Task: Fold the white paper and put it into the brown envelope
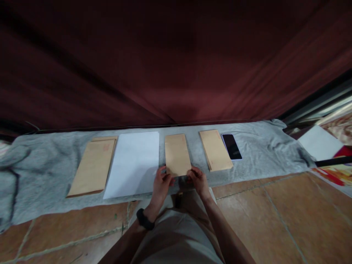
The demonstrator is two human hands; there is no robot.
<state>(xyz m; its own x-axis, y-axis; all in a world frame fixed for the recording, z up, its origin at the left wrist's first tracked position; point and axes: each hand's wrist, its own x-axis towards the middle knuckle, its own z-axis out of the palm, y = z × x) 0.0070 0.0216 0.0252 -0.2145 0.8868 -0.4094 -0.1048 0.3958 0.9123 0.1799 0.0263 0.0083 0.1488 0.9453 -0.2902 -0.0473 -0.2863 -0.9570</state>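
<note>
A brown paper envelope (177,154) lies in front of me on the grey cloth, its near end slightly lifted. My left hand (162,181) pinches its lower left corner, and my right hand (198,179) grips the lower right corner. To the left is a white sheet of paper or a stack of it (134,161). Farther left sits a pile of larger brown envelopes (93,165) with a faint red mark. On the right, a smaller pile of brown envelopes (216,150) rests at a slant.
A phone (232,146) with a dark screen lies beside the right pile. The grey cloth (264,146) covers a long narrow surface against a dark red curtain (176,66). Brown floor tiles (255,216) show below. A white sheet (320,145) and colourful printed material (335,174) are at far right.
</note>
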